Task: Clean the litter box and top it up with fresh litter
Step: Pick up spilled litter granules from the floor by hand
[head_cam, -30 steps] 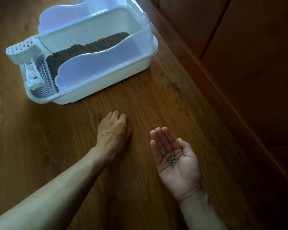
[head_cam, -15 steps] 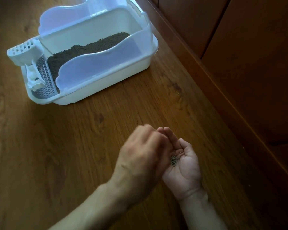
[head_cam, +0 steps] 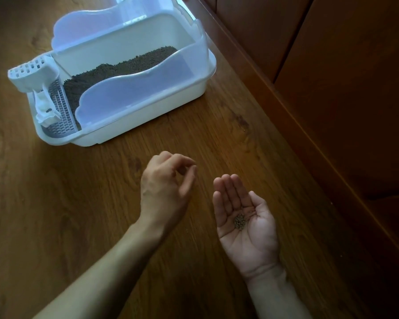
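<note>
Wood floor point(head_cam: 55, 226), stray-grain cleanup step by my read. Right hand point(head_cam: 244, 217) at lower centre-right, flat, palm up, fingers together, cupping a small pile of pellets point(head_cam: 240, 221). Left hand point(head_cam: 166, 187) at centre, above the floor, thumb and forefinger curled tip to tip; can't tell if a grain is pinched between them. Litter box point(head_cam: 148, 116) upper left, dark litter point(head_cam: 115, 70) inside, scoop point(head_cam: 32, 74) on its left end. Next: pick remaining specks near my hands, then tip the palm into the box.

White litter box point(head_cam: 148, 113), dark brown litter point(head_cam: 124, 67)
</note>
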### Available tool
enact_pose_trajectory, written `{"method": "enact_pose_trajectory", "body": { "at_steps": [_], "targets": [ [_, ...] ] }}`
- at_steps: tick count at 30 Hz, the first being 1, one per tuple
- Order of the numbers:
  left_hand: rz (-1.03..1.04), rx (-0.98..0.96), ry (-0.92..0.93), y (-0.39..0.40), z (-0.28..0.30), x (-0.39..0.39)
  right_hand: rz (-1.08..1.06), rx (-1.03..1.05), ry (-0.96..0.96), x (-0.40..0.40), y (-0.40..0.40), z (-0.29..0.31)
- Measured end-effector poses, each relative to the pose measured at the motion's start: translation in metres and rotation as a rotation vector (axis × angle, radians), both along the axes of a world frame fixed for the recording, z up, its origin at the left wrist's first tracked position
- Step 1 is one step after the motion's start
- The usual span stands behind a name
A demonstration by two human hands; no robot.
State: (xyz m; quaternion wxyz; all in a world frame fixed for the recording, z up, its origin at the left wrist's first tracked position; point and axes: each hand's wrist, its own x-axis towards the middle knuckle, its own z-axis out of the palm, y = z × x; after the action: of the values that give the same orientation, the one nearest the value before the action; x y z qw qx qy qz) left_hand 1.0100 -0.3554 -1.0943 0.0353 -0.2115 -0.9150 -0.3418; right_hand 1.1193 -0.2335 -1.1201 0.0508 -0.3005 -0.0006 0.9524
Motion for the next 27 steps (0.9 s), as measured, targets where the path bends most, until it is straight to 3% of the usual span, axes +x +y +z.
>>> {"method": "enact_pose_trajectory", "body": {
  "at_steps": [7, 23, 27],
  "targets": [
    [0.02, -0.333, -0.049, -0.005, -0.051, -0.029, 0.006, -0.016, 0.039, 0.003, 0.004, 0.004],
    [0.034, -0.467, 0.024, 0.01, -0.062, -0.034, 0.038, -0.007, 0.014, -0.002, 0.0, -0.004],
    [0.078, -0.278, -0.115, 0.006, -0.045, -0.03, 0.037, 0.006, -0.003, -0.001, 0.003, -0.006]
  ]
}}
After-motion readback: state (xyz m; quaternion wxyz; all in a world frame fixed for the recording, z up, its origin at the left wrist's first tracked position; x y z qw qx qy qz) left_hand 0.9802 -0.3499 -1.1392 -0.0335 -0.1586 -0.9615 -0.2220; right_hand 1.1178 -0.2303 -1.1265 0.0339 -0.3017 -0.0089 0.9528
